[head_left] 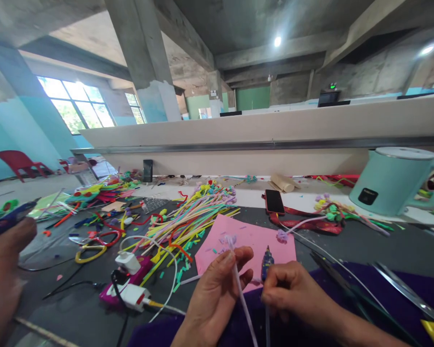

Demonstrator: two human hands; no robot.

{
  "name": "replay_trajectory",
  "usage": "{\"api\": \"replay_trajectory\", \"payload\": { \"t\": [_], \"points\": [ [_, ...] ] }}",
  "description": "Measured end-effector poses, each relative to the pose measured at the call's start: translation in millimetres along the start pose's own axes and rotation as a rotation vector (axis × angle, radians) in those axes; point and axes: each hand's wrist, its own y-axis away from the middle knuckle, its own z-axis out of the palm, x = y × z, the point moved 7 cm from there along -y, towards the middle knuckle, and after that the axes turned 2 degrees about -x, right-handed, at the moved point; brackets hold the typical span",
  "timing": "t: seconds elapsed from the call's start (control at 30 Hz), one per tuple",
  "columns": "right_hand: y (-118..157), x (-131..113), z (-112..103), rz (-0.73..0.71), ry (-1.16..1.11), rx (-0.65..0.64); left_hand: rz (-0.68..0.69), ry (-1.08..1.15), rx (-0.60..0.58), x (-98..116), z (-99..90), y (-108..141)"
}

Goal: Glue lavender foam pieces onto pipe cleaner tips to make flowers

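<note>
My left hand [217, 289] pinches a pale lilac pipe-cleaner stem [241, 294] between thumb and fingers. The stem stands tilted, with a fuzzy lilac tip [231, 241] above my fingers. Just to the right, my right hand [292, 289] is closed around a small dark blue hot glue gun [267, 264], its pointed nozzle facing away from me. A translucent stick hangs below that hand. The nozzle is apart from the stem. Beyond both hands lies a pink sheet [253, 236] scattered with lilac clippings. A lilac flower on a stem [282, 235] rests on its right edge.
Another person's hand [10, 250] holds a dark blue tool at far left. Bundled pipe cleaners [188, 217], red-handled scissors [106, 238], a power strip [110, 294] with cables, a phone [274, 201], a green kettle [394, 183] and metal scissors [408, 291] surround the work.
</note>
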Motion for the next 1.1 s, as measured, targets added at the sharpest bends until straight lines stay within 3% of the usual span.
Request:
{"api": "replay_trajectory", "payload": {
  "t": [0.1,0.23,0.47,0.6,0.7,0.9,1.0,1.1],
  "points": [
    [-2,0,-10,0.014,-0.016,0.073,0.005,0.01,-0.019,3,2.4,0],
    [-8,-1,-24,0.013,0.142,0.155,0.0,0.025,-0.052,10,4.0,1],
    [-14,-1,-34,-0.01,0.419,0.123,0.061,0.083,-0.067,34,2.3,15],
    [-14,2,-35,0.071,0.423,0.14,0.063,0.075,-0.058,37,-0.8,17],
    [-18,-1,-24,0.085,0.373,0.077,0.035,0.072,-0.027,33,-4.0,13],
    [-29,-30,36,-0.174,0.586,-0.286,0.047,0.086,-0.09,33,8.5,10],
    [-39,-31,55,-0.217,0.572,-0.347,0.072,0.096,-0.128,38,15.2,13],
    [-55,-24,57,-0.191,0.562,-0.372,0.098,0.095,-0.142,45,13.9,21]
  ]
}}
